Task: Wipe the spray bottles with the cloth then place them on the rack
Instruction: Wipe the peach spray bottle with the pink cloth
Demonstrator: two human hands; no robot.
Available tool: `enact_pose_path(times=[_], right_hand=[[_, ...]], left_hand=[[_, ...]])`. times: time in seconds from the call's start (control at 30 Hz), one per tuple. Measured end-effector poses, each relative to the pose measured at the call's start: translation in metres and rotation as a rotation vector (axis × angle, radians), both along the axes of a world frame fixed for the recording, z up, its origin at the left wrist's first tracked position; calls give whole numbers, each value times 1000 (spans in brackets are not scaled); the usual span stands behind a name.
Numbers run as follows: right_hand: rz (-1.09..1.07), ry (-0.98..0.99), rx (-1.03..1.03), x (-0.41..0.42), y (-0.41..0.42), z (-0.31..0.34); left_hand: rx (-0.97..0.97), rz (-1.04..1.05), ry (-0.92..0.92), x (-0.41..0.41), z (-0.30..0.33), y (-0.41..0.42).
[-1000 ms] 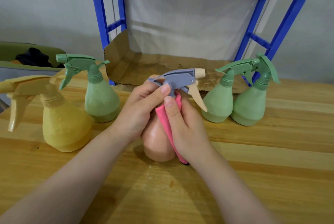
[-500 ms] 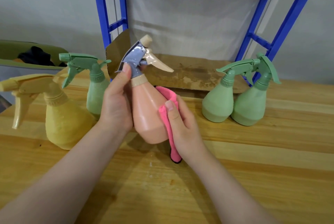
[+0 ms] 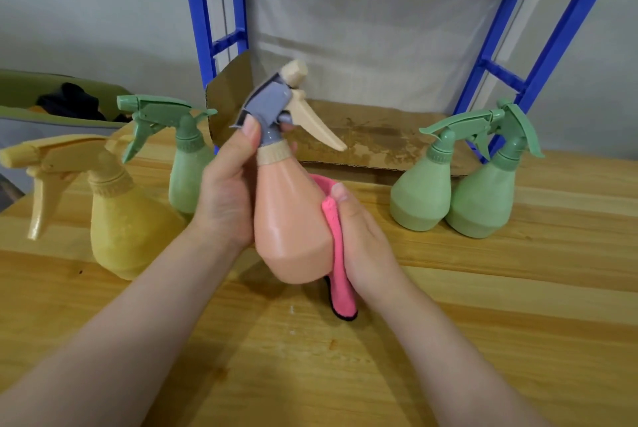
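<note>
A peach spray bottle (image 3: 290, 219) with a grey-blue head and cream trigger is held above the wooden table (image 3: 483, 323), tilted with its nozzle pointing up and away. My left hand (image 3: 226, 192) grips its neck and head. My right hand (image 3: 359, 237) presses a pink cloth (image 3: 336, 254) against the bottle's right side; the cloth's tail hangs down below the bottle. A blue-framed rack (image 3: 538, 57) stands behind, with a brown cardboard sheet (image 3: 373, 136) on its bottom shelf.
A yellow spray bottle (image 3: 124, 219) stands at the left, with a green bottle (image 3: 186, 164) behind it. Two more green bottles (image 3: 424, 192) (image 3: 486, 195) stand together at the right, in front of the rack. A green bin (image 3: 51, 105) sits beyond the table's left edge.
The peach bottle has been lifted off the table and turned nozzle-up. My right hand with the cloth has slid from the bottle's neck down onto its right side.
</note>
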State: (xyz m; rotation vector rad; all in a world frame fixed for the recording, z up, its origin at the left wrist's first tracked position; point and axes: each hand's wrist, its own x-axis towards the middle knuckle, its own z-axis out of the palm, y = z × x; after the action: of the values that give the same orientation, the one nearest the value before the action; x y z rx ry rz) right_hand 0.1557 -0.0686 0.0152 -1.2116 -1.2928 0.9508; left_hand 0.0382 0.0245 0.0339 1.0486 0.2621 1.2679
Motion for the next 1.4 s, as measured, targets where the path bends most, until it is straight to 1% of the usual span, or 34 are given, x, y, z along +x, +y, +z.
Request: enact_pose_path(times=[0.17,0.27,0.4,0.57,0.63,0.7,0.8,0.9,1.0,1.07,1.17,1.3,1.4], right_hand=[[15,-62,109,-2,-2,5],[-34,-136,187,-2,-1,5],[-102,-146,227,-3,0,3],[-265,-148,289,-8,0,3],[-379,-237,314,-6,0,2],[-517,-404,364,-3,1,1],[-685,-635,458,3,1,4],[-756,-799,493,6,2,6],[-750,-858,428,4,4,7],[-694,-859,400,1,5,5],[-600,-775,400,0,5,-2],[-497,-664,310,8,6,-11],[-426,-534,305,13,8,-16]], left_hand=[[117,-107,171,2,-5,-5],[198,-164,229,8,-10,-10],[254,-100,295,10,-10,-13],[328,11,404,10,-7,-10],[367,18,406,12,-5,-13],[368,19,383,14,-4,-16],[351,-69,361,20,-5,-25],[302,-150,334,25,-6,-33],[241,-101,277,29,-8,-32],[211,-51,265,28,-8,-31],[123,-51,220,25,-7,-30],[-18,-37,100,21,-6,-23],[-85,22,-6,18,-3,-14]])
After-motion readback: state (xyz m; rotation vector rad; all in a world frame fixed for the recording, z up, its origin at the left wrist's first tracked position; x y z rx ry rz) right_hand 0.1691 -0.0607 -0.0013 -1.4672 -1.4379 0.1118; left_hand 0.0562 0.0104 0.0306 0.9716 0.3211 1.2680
